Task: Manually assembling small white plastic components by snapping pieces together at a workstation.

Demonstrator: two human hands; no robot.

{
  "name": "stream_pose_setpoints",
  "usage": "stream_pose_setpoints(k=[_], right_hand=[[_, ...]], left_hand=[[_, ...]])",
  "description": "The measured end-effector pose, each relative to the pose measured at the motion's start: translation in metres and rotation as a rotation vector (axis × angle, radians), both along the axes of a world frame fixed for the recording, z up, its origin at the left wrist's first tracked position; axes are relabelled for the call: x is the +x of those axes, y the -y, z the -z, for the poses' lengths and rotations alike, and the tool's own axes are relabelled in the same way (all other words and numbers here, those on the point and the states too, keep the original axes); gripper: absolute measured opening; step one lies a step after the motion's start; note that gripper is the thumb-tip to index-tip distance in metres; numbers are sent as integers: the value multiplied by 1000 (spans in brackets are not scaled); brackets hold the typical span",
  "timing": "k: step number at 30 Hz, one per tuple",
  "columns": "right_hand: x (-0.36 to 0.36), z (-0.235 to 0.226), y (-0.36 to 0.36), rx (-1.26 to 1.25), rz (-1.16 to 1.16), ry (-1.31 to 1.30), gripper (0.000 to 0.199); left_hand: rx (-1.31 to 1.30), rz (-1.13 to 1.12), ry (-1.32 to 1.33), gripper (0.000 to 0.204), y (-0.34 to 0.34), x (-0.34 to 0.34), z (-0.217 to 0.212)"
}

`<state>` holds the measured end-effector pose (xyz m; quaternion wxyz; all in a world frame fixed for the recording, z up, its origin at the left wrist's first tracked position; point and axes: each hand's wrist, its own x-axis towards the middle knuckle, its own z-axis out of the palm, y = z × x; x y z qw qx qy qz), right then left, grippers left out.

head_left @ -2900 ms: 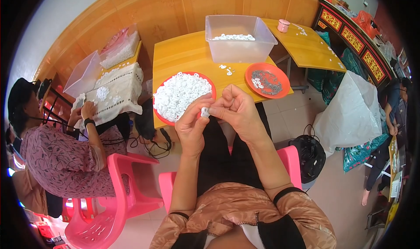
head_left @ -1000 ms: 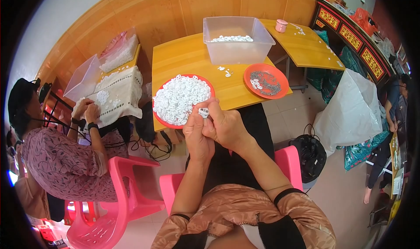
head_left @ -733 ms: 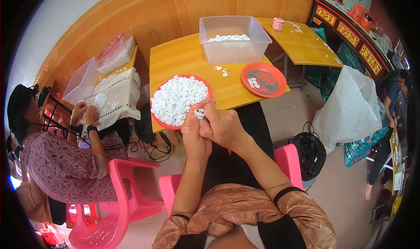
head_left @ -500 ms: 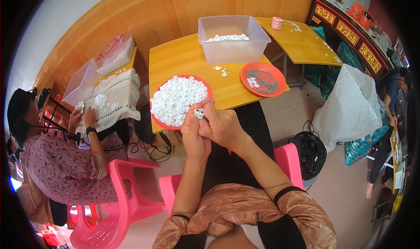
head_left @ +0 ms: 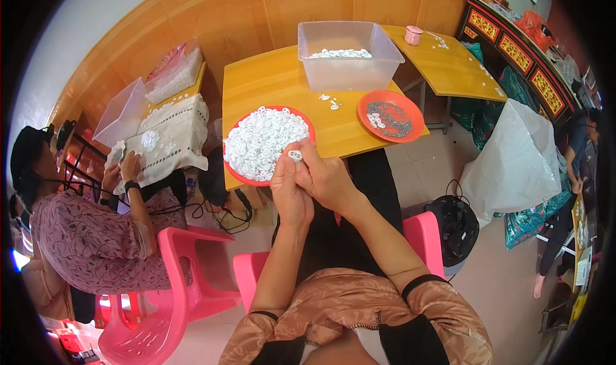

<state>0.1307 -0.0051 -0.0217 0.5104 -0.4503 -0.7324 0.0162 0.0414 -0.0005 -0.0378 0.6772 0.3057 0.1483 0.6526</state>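
Note:
Between the fingertips of both hands is a small white oval plastic piece [head_left: 295, 155] with dark openings in its face. My left hand [head_left: 289, 188] is closed on its left side. My right hand [head_left: 321, 178] pinches it from the right, and the two hands press together. They are just in front of a red plate [head_left: 312, 134] heaped with similar white oval pieces [head_left: 266, 142]. Farther right, an orange-red plate [head_left: 416, 131] holds many small grey metal parts [head_left: 399, 122] and a few white pieces.
A clear plastic bin [head_left: 350, 76] with white pieces stands at the table's [head_left: 256, 76] back. Small bits lie before it. On the left, a person [head_left: 106, 237] works at a cloth-covered table. A white sack [head_left: 507, 160] and a black bag [head_left: 454, 227] sit right, beside my pink chair [head_left: 422, 237].
The white piece has turned so that its oval face shows more, and my hands have shifted slightly. The whole view has moved a little, carrying the table and plates slightly rightward.

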Motion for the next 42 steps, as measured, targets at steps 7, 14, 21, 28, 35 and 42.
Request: stream_pose_setpoints(k=[7,14,21,28,35,42], right_hand=[[-9,-10,3,-144,-145,-284,22],[9,14,1,-527,-277,-1,26],[56,25,-28,-625,-471,-26,23],[41,-38,-27,-452,-178,-539,24],[32,70,59,-545,-444,287,26],[61,145,59,-524,-306,758,27]], left_hand=[[68,-73,-44,35,0,1,-9],[12,-440,-265,31,4,-5,-16],[214,-708,-360,19,31,-22,-54],[794,-1434,-218,11,84,-36,-89],[892,-1355,-274,13,87,-45,-84],[993,-1285,-384,14,96,-62,-83]])
